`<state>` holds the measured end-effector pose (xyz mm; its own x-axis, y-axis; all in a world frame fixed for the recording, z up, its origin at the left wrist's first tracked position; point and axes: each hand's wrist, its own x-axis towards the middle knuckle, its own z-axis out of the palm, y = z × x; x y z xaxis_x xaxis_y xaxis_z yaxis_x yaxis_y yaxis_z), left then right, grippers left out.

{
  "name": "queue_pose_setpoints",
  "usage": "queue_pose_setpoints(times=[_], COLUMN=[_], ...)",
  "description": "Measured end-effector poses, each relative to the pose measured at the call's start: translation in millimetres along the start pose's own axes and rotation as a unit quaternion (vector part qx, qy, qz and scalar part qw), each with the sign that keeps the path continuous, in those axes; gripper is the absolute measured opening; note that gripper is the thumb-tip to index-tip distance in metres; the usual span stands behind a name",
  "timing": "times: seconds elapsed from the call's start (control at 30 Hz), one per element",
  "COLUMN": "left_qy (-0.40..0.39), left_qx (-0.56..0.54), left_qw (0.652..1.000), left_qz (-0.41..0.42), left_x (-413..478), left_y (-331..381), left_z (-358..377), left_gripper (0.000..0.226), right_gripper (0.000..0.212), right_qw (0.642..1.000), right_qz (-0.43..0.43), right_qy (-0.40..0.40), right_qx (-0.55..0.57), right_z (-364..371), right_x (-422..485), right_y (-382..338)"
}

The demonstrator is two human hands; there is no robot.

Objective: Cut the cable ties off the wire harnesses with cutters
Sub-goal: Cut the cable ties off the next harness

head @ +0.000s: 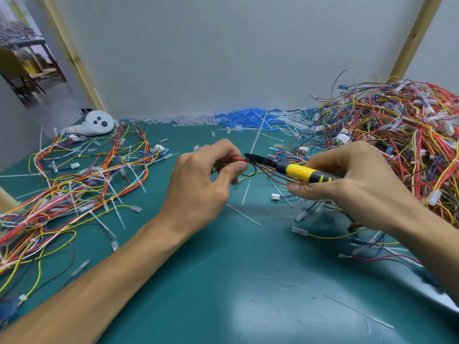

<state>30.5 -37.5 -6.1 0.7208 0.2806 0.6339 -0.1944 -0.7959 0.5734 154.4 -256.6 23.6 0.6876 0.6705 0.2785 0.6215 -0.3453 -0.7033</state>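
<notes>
My left hand (198, 184) pinches a small wire harness (236, 161) of red, black and yellow wires just above the green mat. My right hand (352, 184) grips the yellow-and-grey handles of the cutters (298, 170). The cutters' black jaws point left, and their tip touches the harness right beside my left fingertips. The cable tie itself is too small to make out at the jaws.
A big tangled heap of harnesses (402, 145) fills the right side. Looser harnesses (82, 180) spread over the left. Cut white ties (244, 214) litter the green mat (223, 281). Blue and clear connector sleeves (246, 119) line the back wall, near a white handheld device (95, 122).
</notes>
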Motion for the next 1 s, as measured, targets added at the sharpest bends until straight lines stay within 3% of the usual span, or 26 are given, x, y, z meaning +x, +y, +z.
queue_pose_setpoints(times=[0.13, 0.37, 1.0], left_qy=[0.014, 0.058, 0.084], left_qx=[-0.088, -0.075, -0.067], left_qw=[0.995, 0.995, 0.992], left_qz=[-0.052, 0.028, 0.060], left_x=[-0.1, -4.1, -7.9], left_y=[-0.1, 7.7, 11.2], left_z=[3.7, 1.0, 2.8], left_gripper=[0.012, 0.009, 0.008], right_gripper=[0.039, 0.034, 0.043], right_qw=[0.999, 0.977, 0.968], right_qz=[-0.032, -0.172, -0.200], right_qy=[0.019, 0.050, 0.050], right_qx=[-0.017, -0.115, -0.145], right_z=[4.4, 9.4, 1.9], right_x=[-2.0, -2.4, 1.7], right_y=[2.0, 4.0, 11.7])
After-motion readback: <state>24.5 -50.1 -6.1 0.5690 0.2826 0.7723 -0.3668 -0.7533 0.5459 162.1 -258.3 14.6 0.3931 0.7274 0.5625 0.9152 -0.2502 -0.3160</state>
